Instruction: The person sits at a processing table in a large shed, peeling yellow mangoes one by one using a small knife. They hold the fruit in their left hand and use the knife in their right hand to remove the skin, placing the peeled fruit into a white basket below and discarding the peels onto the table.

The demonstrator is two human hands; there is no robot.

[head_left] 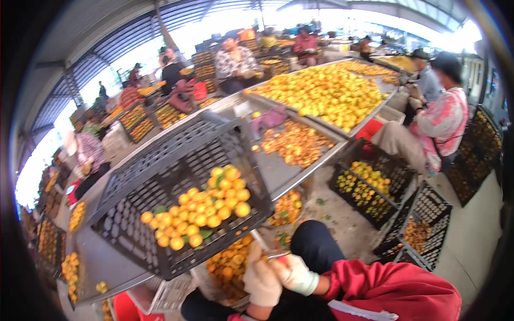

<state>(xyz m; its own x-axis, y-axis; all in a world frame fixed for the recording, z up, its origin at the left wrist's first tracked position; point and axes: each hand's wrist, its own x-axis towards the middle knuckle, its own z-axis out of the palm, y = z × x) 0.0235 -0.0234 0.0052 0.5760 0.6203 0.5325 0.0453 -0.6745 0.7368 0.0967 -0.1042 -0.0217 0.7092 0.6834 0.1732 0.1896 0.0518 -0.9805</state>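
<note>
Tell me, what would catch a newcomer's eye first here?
Likely the black crate, tilted up at the centre with small oranges heaped in its lower corner. Behind it, a long metal table carries a bright spread of fruit with people seated around. At the bottom, two gloved hands, left and right, meet over a scissor-like tool.

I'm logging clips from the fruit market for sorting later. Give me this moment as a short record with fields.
setting: covered market, long metal sorting table
left hand: white glove, closed on something at the lap, item hidden
right hand: white glove, touching the left hand
nearest thing: black crate tilted on the table edge, orange fruit piled in its low corner
below: tub of fruit
others: people seated at the table's far sides
</note>
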